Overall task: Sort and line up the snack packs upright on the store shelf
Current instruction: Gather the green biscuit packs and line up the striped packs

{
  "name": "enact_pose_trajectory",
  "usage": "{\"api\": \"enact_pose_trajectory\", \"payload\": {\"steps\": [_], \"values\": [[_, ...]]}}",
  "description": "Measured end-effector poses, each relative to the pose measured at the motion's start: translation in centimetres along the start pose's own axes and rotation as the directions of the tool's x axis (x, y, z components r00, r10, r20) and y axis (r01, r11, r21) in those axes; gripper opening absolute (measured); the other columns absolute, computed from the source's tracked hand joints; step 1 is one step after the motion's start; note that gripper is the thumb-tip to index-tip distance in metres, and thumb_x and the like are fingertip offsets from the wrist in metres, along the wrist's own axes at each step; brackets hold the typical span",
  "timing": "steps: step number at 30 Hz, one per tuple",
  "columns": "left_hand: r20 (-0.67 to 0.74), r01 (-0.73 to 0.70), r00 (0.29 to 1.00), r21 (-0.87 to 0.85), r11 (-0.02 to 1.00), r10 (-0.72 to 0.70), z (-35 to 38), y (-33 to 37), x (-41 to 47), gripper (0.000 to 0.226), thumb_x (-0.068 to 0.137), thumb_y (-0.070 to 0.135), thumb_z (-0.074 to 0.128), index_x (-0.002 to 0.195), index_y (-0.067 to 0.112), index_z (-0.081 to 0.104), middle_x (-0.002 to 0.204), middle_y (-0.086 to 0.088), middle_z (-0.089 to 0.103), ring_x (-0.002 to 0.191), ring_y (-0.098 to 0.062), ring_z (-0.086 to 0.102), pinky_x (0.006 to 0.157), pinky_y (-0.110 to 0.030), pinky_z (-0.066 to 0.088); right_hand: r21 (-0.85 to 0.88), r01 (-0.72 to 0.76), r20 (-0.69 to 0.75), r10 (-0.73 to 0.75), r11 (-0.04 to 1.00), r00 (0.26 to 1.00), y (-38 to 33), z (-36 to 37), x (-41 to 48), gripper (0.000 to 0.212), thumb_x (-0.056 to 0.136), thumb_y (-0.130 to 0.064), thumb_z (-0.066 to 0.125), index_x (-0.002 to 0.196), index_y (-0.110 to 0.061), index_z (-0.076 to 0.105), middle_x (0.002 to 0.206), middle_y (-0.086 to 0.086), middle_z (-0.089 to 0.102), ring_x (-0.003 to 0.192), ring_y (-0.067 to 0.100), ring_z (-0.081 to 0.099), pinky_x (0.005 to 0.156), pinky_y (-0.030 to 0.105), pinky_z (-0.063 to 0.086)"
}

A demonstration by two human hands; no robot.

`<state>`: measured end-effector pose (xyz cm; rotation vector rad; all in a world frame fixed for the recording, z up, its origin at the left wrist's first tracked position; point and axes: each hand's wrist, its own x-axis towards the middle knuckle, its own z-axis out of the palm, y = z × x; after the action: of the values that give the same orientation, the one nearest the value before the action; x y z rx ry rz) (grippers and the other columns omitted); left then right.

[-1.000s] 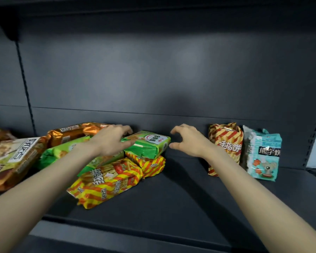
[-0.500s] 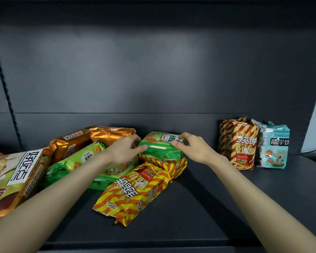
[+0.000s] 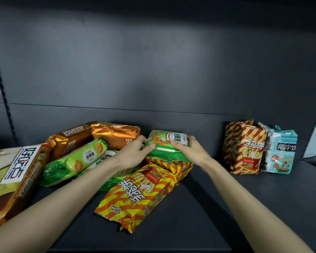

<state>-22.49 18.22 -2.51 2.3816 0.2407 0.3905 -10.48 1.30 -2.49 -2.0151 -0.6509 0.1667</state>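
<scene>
A small green biscuit pack [image 3: 167, 143] lies on top of the pile in the middle of the dark shelf [image 3: 208, 207]. My left hand [image 3: 135, 152] grips its left end and my right hand [image 3: 192, 150] grips its right end. Under it lies a red-and-yellow striped pack [image 3: 179, 166], and a second striped pack [image 3: 137, 196] lies flat in front. Two green packs [image 3: 77, 159] and two orange foil packs [image 3: 115, 134] lie jumbled to the left. At the right, a striped pack [image 3: 244, 148] and a teal bear pack [image 3: 279, 152] stand upright.
A large brown-and-green bag [image 3: 13, 179] lies at the far left edge. Behind everything rises the dark back panel [image 3: 153, 70]. The shelf's front edge [image 3: 135, 250] runs along the bottom. Bare shelf lies between the pile and the upright packs.
Both hands have closed in from the sides and taken hold of the small green pack on top of the pile. The view has shifted left and closer.
</scene>
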Motion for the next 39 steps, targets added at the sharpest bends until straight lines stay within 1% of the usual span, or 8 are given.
{"api": "enact_pose_trajectory", "payload": {"steps": [6, 12, 16, 19, 24, 30, 35, 39], "values": [[-0.031, -0.007, 0.999, -0.071, 0.997, 0.005, 0.1, -0.5, -0.2, 0.030, 0.097, 0.035, 0.044, 0.115, 0.010, 0.046, 0.076, 0.009, 0.059, 0.070, -0.001, 0.055, 0.062, -0.018, 0.041, 0.133, 0.105, -0.082, -0.094, 0.986, 0.992, -0.3, 0.3, 0.6, 0.076, 0.077, -0.024, 0.077, 0.139, -0.017, 0.033, 0.111, -0.008, 0.055, 0.111, 0.018, 0.058, 0.098, 0.040, 0.048], [-0.020, -0.012, 1.000, 0.069, 0.998, 0.013, -1.1, -1.3, -1.4, 0.034, 0.096, 0.039, 0.046, 0.120, 0.015, 0.050, 0.110, 0.000, 0.062, 0.095, -0.011, 0.058, 0.078, -0.022, 0.047, 0.242, 0.171, -0.155, -0.136, 0.955, 0.979, -0.7, -0.1, 0.4, 0.079, 0.069, -0.010, 0.082, 0.136, -0.016, 0.041, 0.120, -0.003, 0.056, 0.109, 0.022, 0.061, 0.090, 0.045, 0.053], [-0.022, 0.125, 0.992, 0.272, 0.954, -0.124, -2.6, -2.4, -2.5, 0.053, 0.094, 0.052, 0.041, 0.128, 0.012, 0.046, 0.103, -0.003, 0.062, 0.085, -0.014, 0.057, 0.076, -0.029, 0.047, 0.343, 0.159, -0.221, -0.085, 0.926, 0.972, -1.1, -0.6, -0.4, 0.072, 0.070, -0.009, 0.081, 0.133, -0.012, 0.046, 0.122, 0.004, 0.059, 0.097, 0.021, 0.065, 0.079, 0.038, 0.057], [0.004, 0.218, 0.972, 0.348, 0.912, -0.234, -3.1, -3.1, -3.2, 0.072, 0.090, 0.062, 0.034, 0.136, 0.008, 0.038, 0.121, -0.009, 0.059, 0.109, -0.022, 0.057, 0.087, -0.032, 0.046, 0.388, 0.147, -0.199, -0.073, 0.910, 0.977, -1.3, -0.8, -1.3, 0.066, 0.072, -0.008, 0.079, 0.130, -0.010, 0.046, 0.115, 0.005, 0.061, 0.087, 0.018, 0.067, 0.070, 0.031, 0.057], [0.042, 0.293, 0.941, 0.403, 0.867, -0.337, -3.7, -3.4, -3.7, 0.090, 0.086, 0.069, 0.029, 0.146, 0.002, 0.023, 0.151, -0.015, 0.032, 0.133, -0.027, 0.040, 0.105, -0.035, 0.037, 0.376, 0.101, -0.169, -0.039, 0.921, 0.985, -0.5, 0.0, -2.1, 0.060, 0.074, -0.011, 0.078, 0.126, -0.011, 0.048, 0.107, 0.002, 0.065, 0.091, 0.021, 0.068, 0.082, 0.041, 0.057], [0.055, 0.291, 0.938, 0.411, 0.864, -0.342, -4.1, -3.5, -3.7, 0.063, 0.084, 0.069, 0.035, 0.089, 0.010, 0.059, 0.080, -0.005, 0.057, 0.077, -0.016, 0.057, 0.068, -0.025, 0.040, 0.340, 0.090, -0.195, -0.023, 0.936, 0.981, 1.0, -0.1, -2.7, 0.057, 0.078, -0.013, 0.076, 0.127, -0.010, 0.048, 0.108, 0.005, 0.067, 0.091, 0.024, 0.068, 0.083, 0.045, 0.056], [0.141, 0.245, 0.942, 0.328, 0.912, -0.304, -3.4, -2.5, -4.7, 0.061, 0.084, 0.068, 0.042, 0.122, 0.024, 0.061, 0.122, 0.003, 0.062, 0.114, -0.017, 0.055, 0.102, -0.035, 0.042, 0.309, 0.098, -0.208, -0.033, 0.946, 0.978, 1.7, -0.9, -3.1, 0.051, 0.078, -0.014, 0.075, 0.123, -0.013, 0.050, 0.107, 0.005, 0.067, 0.092, 0.025, 0.068, 0.083, 0.044, 0.056], [0.205, 0.184, 0.950, 0.242, 0.952, -0.236, -2.7, -2.1, -4.9, 0.054, 0.088, 0.053, 0.051, 0.134, 0.024, 0.052, 0.142, 0.004, 0.047, 0.130, -0.015, 0.044, 0.105, -0.026, 0.034, 0.284, 0.116, -0.211, -0.056, 0.952, 0.976, 2.2, -2.4, -3.7, 0.050, 0.079, -0.013, 0.074, 0.124, -0.012, 0.051, 0.107, 0.005, 0.066, 0.091, 0.024, 0.067, 0.079, 0.039, 0.056]]}}
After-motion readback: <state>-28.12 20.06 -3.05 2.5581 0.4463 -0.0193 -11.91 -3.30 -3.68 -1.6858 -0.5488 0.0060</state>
